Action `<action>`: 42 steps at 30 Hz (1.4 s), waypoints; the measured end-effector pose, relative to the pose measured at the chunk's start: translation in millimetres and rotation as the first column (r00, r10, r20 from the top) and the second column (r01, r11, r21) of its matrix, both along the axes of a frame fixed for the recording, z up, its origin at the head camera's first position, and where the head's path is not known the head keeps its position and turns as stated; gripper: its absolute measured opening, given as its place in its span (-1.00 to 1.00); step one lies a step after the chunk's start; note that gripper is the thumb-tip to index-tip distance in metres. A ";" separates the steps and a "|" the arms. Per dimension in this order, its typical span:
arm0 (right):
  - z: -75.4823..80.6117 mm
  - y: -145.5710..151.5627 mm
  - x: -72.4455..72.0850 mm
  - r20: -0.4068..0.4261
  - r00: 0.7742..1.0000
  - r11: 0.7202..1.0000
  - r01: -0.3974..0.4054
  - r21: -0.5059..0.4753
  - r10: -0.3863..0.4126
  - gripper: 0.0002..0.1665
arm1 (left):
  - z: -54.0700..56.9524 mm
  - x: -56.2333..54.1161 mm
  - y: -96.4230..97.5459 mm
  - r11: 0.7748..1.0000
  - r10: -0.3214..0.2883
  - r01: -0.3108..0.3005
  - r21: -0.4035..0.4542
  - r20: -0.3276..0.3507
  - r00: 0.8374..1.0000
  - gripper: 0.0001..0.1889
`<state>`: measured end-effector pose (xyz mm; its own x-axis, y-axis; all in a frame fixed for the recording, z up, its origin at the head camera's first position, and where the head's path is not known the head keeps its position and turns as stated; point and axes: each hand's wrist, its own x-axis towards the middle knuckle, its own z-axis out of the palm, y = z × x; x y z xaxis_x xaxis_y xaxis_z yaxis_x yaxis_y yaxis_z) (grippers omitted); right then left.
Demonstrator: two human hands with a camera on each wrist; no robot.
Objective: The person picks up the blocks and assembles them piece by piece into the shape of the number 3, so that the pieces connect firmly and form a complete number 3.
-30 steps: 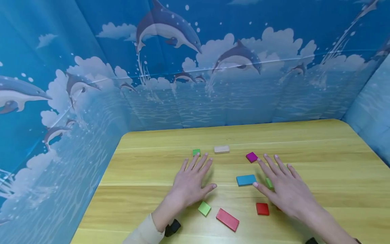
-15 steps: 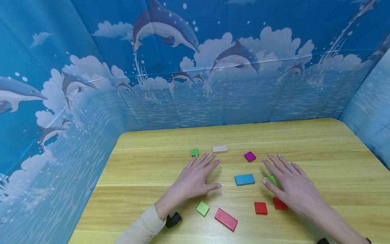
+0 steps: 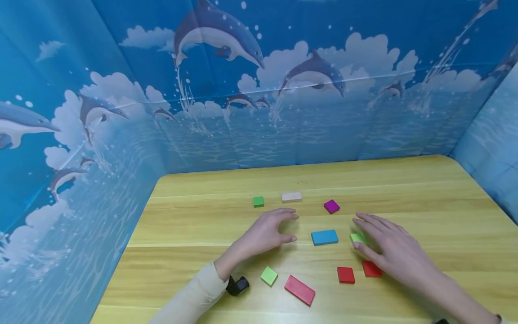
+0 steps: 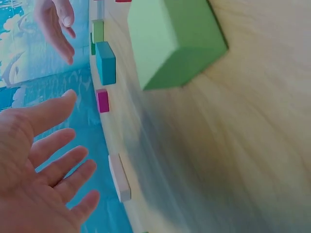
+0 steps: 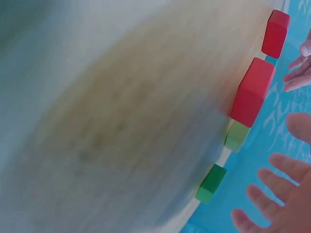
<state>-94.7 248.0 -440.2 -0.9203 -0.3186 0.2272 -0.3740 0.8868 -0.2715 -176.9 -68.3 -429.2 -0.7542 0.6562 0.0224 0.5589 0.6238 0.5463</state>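
My left hand [image 3: 263,231] hovers over the table with relaxed fingers and holds nothing. The left wrist view shows that hand [image 4: 48,165] with its fingers spread apart. A blue block [image 3: 324,237] lies to its right, and a light green block [image 3: 269,276] lies nearer the front. On the other side my right hand [image 3: 390,245] hangs in the air, its fingers loosely bent around nothing. Close beside its thumb are another light green block [image 3: 358,239] and a red block [image 3: 372,268]. A dark green block [image 5: 211,183] shows in the right wrist view; the right hand hides it from the head view.
Across the wooden table [image 3: 194,225] lie a green block [image 3: 258,201], a whitish block [image 3: 291,196], a purple block [image 3: 332,206], a second red block [image 3: 346,275] and a long pinkish-red block [image 3: 300,290]. A dolphin-printed curtain [image 3: 263,144] borders the table's back and sides.
Both hands have turned from flat and spread to more sideways and relaxed. The right hand has shifted right, uncovering a light green and a red block. The blocks stay put.
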 end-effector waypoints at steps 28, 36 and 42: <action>-1.6 29.5 -14.5 0.262 0.954 0.969 -0.084 -0.233 0.146 -0.45 | -20.4 -5.4 49.9 0.948 0.096 -0.199 0.247 0.375 0.922 -0.59; -3.3 29.4 -18.6 0.285 0.947 0.969 -0.080 -0.235 0.147 -0.55 | -25.1 -4.8 60.6 0.931 0.083 -0.224 0.290 0.429 0.900 -0.62; -4.5 27.2 -20.4 0.298 0.944 0.967 -0.070 -0.243 0.143 -0.59 | -26.1 -3.0 64.8 0.952 0.067 -0.170 0.253 0.370 0.927 -0.56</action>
